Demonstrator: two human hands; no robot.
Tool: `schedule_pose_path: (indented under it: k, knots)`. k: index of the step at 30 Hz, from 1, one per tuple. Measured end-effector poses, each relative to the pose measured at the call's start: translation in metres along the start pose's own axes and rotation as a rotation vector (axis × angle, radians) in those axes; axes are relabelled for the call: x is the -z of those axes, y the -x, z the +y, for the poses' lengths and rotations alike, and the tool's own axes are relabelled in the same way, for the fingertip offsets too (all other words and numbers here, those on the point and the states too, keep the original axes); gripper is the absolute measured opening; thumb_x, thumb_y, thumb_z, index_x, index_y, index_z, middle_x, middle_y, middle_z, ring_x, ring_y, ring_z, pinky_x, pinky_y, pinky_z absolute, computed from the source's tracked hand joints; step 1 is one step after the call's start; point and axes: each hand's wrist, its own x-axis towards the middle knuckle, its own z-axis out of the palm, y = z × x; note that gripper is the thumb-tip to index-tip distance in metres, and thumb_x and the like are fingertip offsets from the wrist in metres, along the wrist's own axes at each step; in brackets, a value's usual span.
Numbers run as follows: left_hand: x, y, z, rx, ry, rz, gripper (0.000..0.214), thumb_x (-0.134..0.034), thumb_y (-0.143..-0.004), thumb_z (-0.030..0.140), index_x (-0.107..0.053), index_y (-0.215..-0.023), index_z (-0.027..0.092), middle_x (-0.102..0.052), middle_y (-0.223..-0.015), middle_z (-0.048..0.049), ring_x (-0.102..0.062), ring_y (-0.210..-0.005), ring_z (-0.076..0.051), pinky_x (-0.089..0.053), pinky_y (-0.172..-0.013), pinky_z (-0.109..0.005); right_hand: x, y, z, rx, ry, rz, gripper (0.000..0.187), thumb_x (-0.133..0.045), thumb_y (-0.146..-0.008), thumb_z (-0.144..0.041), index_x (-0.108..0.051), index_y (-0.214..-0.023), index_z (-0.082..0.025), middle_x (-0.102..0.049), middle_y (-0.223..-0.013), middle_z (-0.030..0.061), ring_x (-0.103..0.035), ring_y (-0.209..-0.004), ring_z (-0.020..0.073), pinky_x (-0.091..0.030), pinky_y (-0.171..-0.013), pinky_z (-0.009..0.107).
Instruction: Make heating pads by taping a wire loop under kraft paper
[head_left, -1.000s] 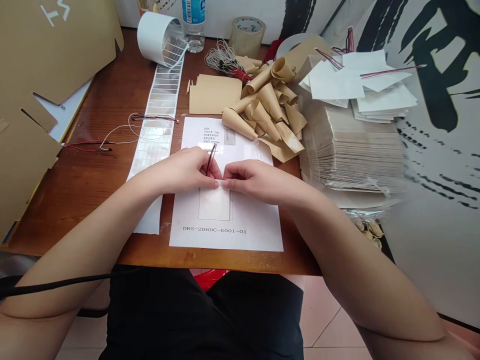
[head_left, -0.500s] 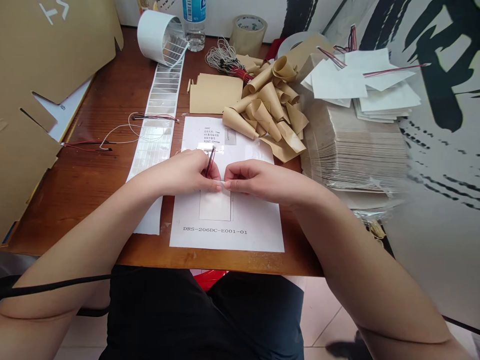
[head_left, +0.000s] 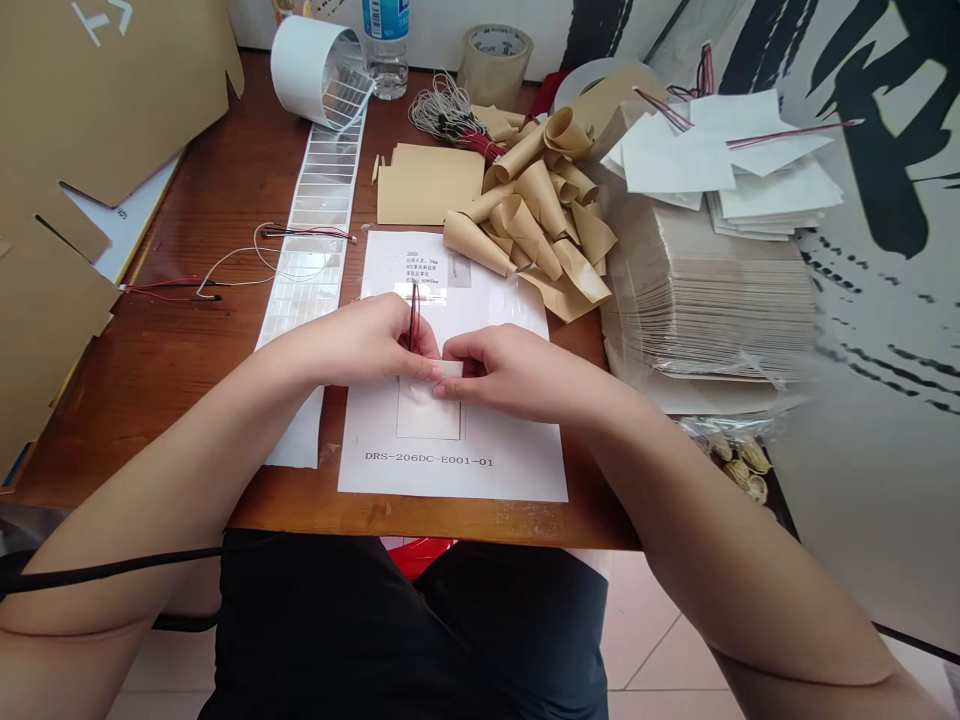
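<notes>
Left hand (head_left: 367, 340) curled, fingertips at end of white strip (head_left: 452, 368); cannot tell if it grips red-and-black wire pair (head_left: 414, 318) rising just beside thumb. Right hand (head_left: 502, 372) pinches strip between thumb and fingers; 2 hands nearly touching. Strip and wires over printed sheet (head_left: 450, 475), just above pale rectangle (head_left: 427, 420). Curled kraft paper pieces (head_left: 525, 215) beyond sheet; silver label strip (head_left: 322, 165) at left; stacked paper sleeves (head_left: 705, 300) at right; all on wooden desk (head_left: 150, 400).
</notes>
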Motion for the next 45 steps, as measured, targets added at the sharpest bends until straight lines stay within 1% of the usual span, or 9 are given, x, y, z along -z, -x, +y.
schedule_pose_path:
  k: [15,20,24,28,32,35,39,42,45]
  knots:
    - [0.000,0.004,0.000,-0.039,0.062,-0.021,0.023,-0.073,-0.075,0.045,-0.079,-0.079,0.023,-0.074,-0.080,-0.0013,-0.059,-0.077,-0.018,-0.040,-0.068,-0.029,0.007,0.003,-0.001,-0.056,-0.200,-0.058,0.032,-0.068,-0.080,-0.036,-0.045,-0.064,-0.022,-0.038,-0.066,-0.0040,-0.034,-0.062,0.0119,-0.025,-0.056,0.029]
    - [0.002,0.006,-0.002,-0.073,0.077,-0.062,0.025,-0.073,-0.076,0.046,-0.076,-0.080,0.022,-0.069,-0.076,-0.0003,-0.053,-0.071,-0.015,-0.036,-0.063,-0.028,0.007,0.005,0.001,-0.039,-0.259,-0.102,0.035,-0.069,-0.079,-0.038,-0.043,-0.063,-0.022,-0.039,-0.065,-0.0044,-0.034,-0.061,0.0115,-0.026,-0.055,0.028]
    - [0.004,0.005,-0.004,-0.095,0.090,-0.096,0.026,-0.076,-0.073,0.049,-0.074,-0.077,0.023,-0.068,-0.078,0.0006,-0.054,-0.076,-0.015,-0.037,-0.066,-0.029,0.007,0.005,0.002,-0.027,-0.308,-0.132,0.040,-0.073,-0.077,-0.040,-0.040,-0.063,-0.022,-0.035,-0.064,-0.0054,-0.032,-0.060,0.0108,-0.024,-0.054,0.028]
    - [0.004,0.006,-0.004,-0.042,-0.038,-0.108,0.023,-0.076,-0.072,0.046,-0.075,-0.080,0.024,-0.065,-0.074,0.0014,-0.050,-0.069,-0.015,-0.033,-0.060,-0.029,0.009,0.005,0.003,-0.015,-0.343,-0.144,0.039,-0.072,-0.079,-0.038,-0.040,-0.064,-0.022,-0.035,-0.064,-0.0054,-0.033,-0.059,0.0105,-0.024,-0.053,0.027]
    - [0.005,0.008,0.001,0.065,-0.070,-0.097,0.032,-0.077,-0.069,0.053,-0.073,-0.071,0.022,-0.058,-0.061,0.0001,-0.042,-0.054,-0.013,-0.026,-0.050,-0.031,0.012,0.006,0.004,-0.055,-0.429,-0.112,0.034,-0.071,-0.080,-0.038,-0.044,-0.066,-0.022,-0.045,-0.067,-0.0041,-0.042,-0.061,0.0118,-0.031,-0.055,0.027]
    - [0.006,0.009,0.002,0.121,0.029,-0.075,0.032,-0.082,-0.065,0.051,-0.070,-0.065,0.021,-0.057,-0.057,-0.0005,-0.041,-0.049,-0.012,-0.024,-0.047,-0.030,0.014,0.007,0.004,-0.083,-0.475,-0.081,0.028,-0.072,-0.081,-0.036,-0.051,-0.069,-0.022,-0.054,-0.071,-0.0020,-0.048,-0.064,0.0134,-0.036,-0.056,0.027]
    - [0.005,0.006,-0.003,0.076,0.219,0.014,0.023,-0.082,-0.065,0.043,-0.074,-0.071,0.022,-0.067,-0.066,-0.0024,-0.057,-0.055,-0.016,-0.038,-0.049,-0.029,0.013,0.004,0.006,-0.089,-0.580,-0.021,0.016,-0.076,-0.081,-0.033,-0.064,-0.077,-0.023,-0.062,-0.076,0.0002,-0.054,-0.068,0.0146,-0.044,-0.061,0.028]
    - [0.004,0.003,-0.005,0.022,0.391,0.110,0.016,-0.080,-0.067,0.035,-0.075,-0.071,0.021,-0.073,-0.073,-0.0039,-0.069,-0.068,-0.020,-0.050,-0.059,-0.030,0.010,-0.001,0.010,-0.097,-0.669,0.065,0.014,-0.080,-0.079,-0.026,-0.066,-0.078,-0.022,-0.065,-0.076,0.0012,-0.058,-0.069,0.0142,-0.048,-0.063,0.027]
    - [0.002,0.002,-0.005,-0.065,0.608,0.186,0.012,-0.080,-0.069,0.027,-0.077,-0.077,0.020,-0.077,-0.084,-0.0041,-0.074,-0.084,-0.021,-0.059,-0.074,-0.032,0.007,-0.005,0.014,-0.082,-0.884,0.140,0.020,-0.083,-0.075,-0.021,-0.063,-0.077,-0.021,-0.068,-0.078,0.0022,-0.064,-0.072,0.0141,-0.054,-0.065,0.027]
